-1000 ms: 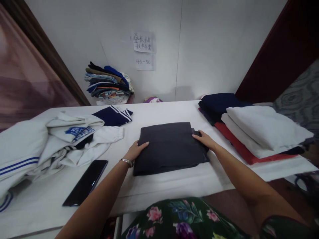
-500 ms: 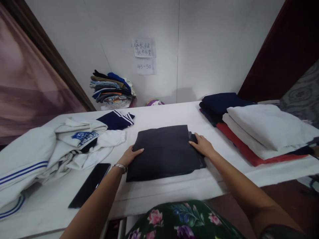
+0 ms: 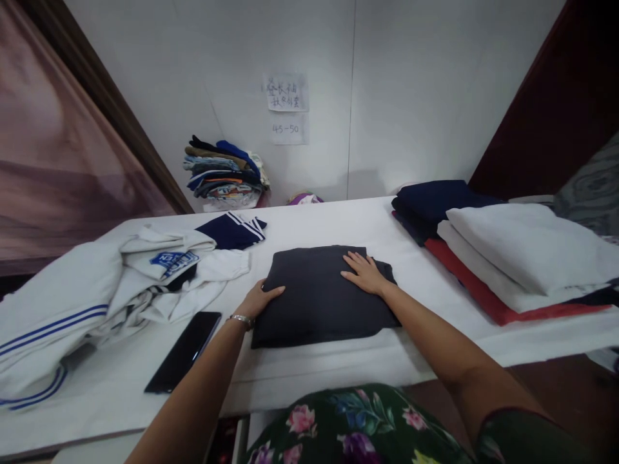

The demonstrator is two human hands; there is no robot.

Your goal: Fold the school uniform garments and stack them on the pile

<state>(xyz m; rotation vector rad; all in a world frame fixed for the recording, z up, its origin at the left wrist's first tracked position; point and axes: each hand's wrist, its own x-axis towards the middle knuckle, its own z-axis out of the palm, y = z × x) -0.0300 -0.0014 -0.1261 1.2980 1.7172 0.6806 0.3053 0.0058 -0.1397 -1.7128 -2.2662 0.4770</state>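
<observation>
A folded dark grey garment [image 3: 314, 303] lies in front of me on the white-covered table. At its left edge is my left hand [image 3: 258, 301], thumb on top and the other fingers curled over the side, partly hidden; it grips that edge. My right hand [image 3: 365, 274] rests flat on the garment's upper right part, fingers stretched out and slightly spread. A narrow layer of the same dark cloth sticks out beyond the right side, partly under my right wrist.
A black phone [image 3: 184, 351] lies left of my left forearm. Beyond it are a rumpled white garment [image 3: 62, 290] with blue stripes and a navy piece [image 3: 227, 231]. Folded clothes [image 3: 527, 245] are stacked at right. Another clothes pile [image 3: 225, 171] stands by the wall, below paper signs [image 3: 287, 93].
My right hand has moved left from the garment's right edge onto its top and flattened there. The projecting cloth at right looks tucked in closer. My left hand stays at the left edge.
</observation>
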